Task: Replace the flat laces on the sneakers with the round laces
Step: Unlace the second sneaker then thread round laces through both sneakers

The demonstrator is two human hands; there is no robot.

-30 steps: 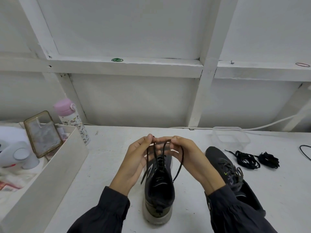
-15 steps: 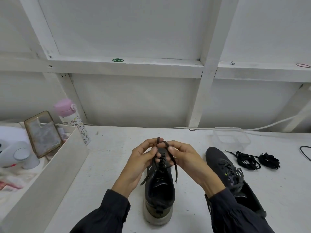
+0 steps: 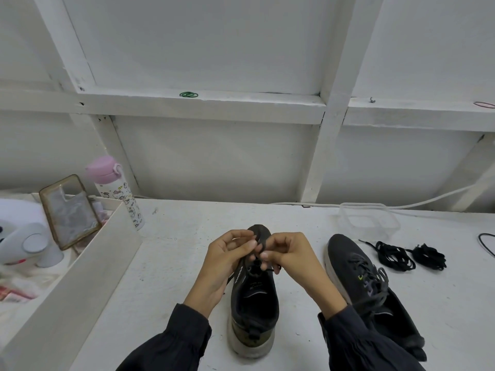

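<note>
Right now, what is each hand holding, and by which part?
Left hand and right hand both pinch the lace of the middle sneaker, close together above its top eyelets. Fingers hide the exact grip.

Matt dark cloth sneaker point(image 3: 254, 295) on a rough white-painted table point(image 3: 166, 263); clear plastic tub point(image 3: 367, 220) behind.

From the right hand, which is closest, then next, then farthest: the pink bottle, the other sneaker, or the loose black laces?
1. Other sneaker, just right of the right hand.
2. Loose black laces, farther right.
3. Pink bottle, far left at the back.
</note>
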